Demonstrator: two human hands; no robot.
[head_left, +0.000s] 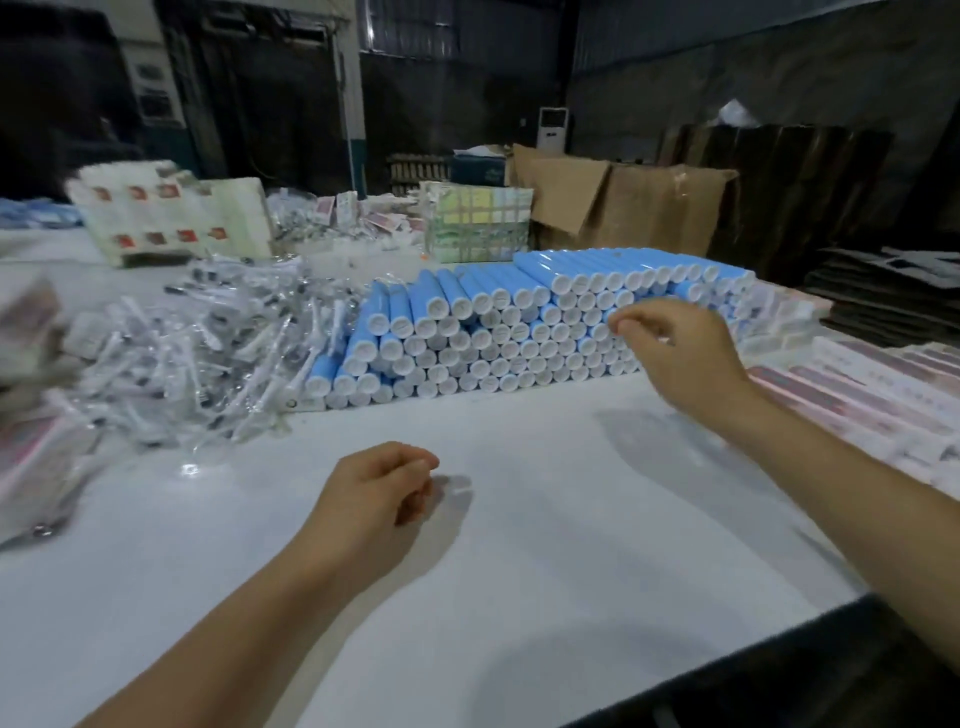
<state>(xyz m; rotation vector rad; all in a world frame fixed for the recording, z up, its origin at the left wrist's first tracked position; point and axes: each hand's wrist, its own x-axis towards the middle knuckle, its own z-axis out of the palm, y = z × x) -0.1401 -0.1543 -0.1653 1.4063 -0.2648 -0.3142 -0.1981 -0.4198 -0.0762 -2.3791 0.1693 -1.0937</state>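
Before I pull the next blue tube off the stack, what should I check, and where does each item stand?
1. Right hand at the tube stack: ok, fingertips by the white caps.
2. Tube actually gripped: cannot tell, curled fingers hide contact.
3. Left hand free: ok, loosely curled, holding nothing.
4. Bare table before the stack: ok.
5. Packet pile away from the right hand: ok, it lies beside the stack's left end.
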